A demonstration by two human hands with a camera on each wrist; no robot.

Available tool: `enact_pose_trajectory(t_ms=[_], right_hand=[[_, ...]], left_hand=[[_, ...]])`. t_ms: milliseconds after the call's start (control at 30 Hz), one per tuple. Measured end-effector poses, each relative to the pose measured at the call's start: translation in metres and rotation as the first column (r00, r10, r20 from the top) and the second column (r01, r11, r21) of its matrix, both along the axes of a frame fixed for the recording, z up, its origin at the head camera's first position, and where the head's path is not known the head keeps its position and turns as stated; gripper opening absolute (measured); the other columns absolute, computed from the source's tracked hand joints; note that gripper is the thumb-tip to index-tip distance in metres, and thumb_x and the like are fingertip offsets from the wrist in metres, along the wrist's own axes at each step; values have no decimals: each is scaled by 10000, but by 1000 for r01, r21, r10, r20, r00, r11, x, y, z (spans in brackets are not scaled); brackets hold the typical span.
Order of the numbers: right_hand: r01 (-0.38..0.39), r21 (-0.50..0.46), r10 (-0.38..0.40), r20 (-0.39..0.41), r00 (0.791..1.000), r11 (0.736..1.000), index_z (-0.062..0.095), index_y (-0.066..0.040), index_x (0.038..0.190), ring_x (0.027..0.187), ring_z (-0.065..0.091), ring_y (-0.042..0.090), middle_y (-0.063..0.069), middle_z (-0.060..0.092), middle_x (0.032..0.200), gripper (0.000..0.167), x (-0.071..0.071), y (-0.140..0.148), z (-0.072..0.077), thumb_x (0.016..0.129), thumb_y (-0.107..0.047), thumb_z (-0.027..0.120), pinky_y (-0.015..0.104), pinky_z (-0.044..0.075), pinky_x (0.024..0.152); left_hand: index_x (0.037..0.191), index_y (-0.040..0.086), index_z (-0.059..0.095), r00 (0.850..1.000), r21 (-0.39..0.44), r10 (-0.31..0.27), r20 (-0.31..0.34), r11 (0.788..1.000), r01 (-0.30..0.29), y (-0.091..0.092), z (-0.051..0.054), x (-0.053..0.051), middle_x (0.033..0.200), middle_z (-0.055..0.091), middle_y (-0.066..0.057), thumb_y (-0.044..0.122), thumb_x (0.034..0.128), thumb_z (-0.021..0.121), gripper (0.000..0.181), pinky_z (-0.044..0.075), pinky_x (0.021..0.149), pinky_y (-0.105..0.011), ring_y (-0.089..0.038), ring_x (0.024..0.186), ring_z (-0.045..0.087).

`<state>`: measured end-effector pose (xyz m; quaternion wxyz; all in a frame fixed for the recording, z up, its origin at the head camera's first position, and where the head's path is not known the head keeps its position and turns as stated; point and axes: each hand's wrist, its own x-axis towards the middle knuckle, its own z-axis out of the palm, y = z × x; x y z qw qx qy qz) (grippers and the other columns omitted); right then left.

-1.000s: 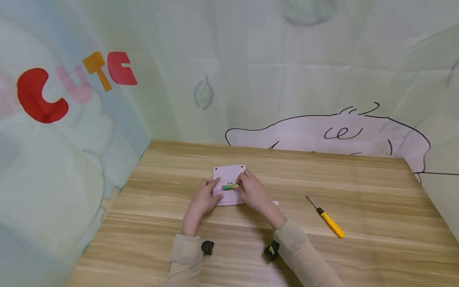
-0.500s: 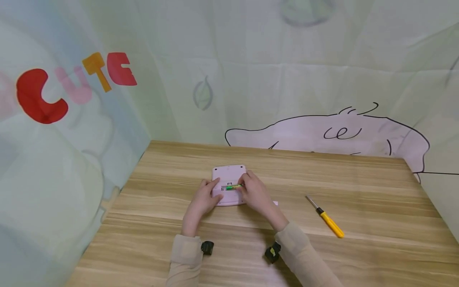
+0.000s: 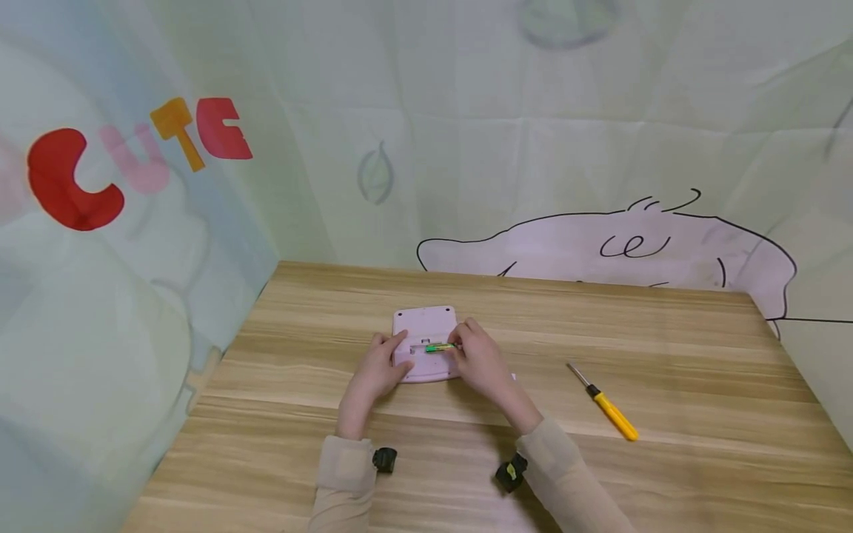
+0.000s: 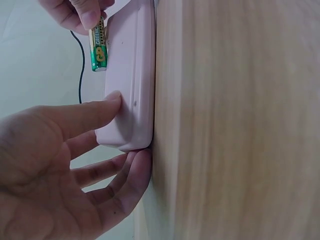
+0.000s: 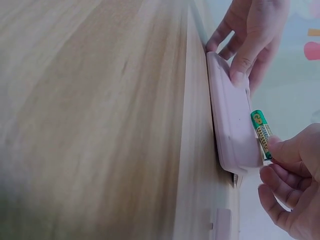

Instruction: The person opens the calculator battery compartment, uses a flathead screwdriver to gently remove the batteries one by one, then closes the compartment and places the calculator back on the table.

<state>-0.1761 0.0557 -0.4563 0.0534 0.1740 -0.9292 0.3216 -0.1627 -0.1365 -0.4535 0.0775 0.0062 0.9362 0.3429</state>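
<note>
A pale pink, flat device [image 3: 426,326] lies with its back up on the table, screw holes at its corners and a small battery slot [image 3: 413,350] in its middle. My left hand [image 3: 377,366] grips its left edge, thumb on top and fingers along the side, as the left wrist view shows. Between the thumb and fingers of my right hand [image 3: 481,359] is a green and gold GP battery [image 5: 261,131]. The battery [image 4: 98,47] is tilted and held above the device's back. The device's far side faces the table and is hidden.
A screwdriver [image 3: 613,413] with a yellow handle lies to the right on the wooden table [image 3: 700,385]. Near the right wrist lies a small pink piece [image 5: 223,224], mostly hidden in the head view. A printed cloth [image 3: 466,148] hangs behind the table.
My right hand has moved slightly to the right, taking the battery with it and baring more of the slot. The left hand and the device stay almost still.
</note>
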Motion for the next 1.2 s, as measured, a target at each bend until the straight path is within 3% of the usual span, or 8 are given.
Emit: enact_pose_trajectory(t_ms=[333, 700, 1200], right_hand=[[28, -34, -27, 20, 999, 999, 628, -56, 922, 802, 526, 140, 36, 547, 908, 139, 3, 6, -1, 826, -74, 727, 286, 476, 729], [39, -46, -40, -18, 999, 998, 630, -50, 903, 788, 530, 141, 38, 543, 884, 134, 4, 11, -3, 814, -51, 731, 284, 479, 712], [77, -126, -75, 20, 997, 989, 648, -34, 891, 757, 517, 132, 44, 556, 856, 87, 7, 23, 3, 841, -72, 709, 251, 456, 675]], left_hand=[[1425, 64, 458, 1000, 12, 1, 0, 1000, -1, 1, 1, 1, 1211, 480, -185, 156, 897, 655, 570, 465, 869, -415, -242, 947, 497], [1422, 54, 458, 1000, 2, -9, -11, 1000, 9, 0, 0, 1, 1206, 479, -191, 156, 899, 649, 566, 463, 859, -416, -240, 933, 495], [1423, 59, 459, 1000, 6, -3, -11, 1000, 3, 0, 0, 0, 1220, 478, -193, 160, 897, 653, 570, 463, 887, -429, -252, 960, 501]])
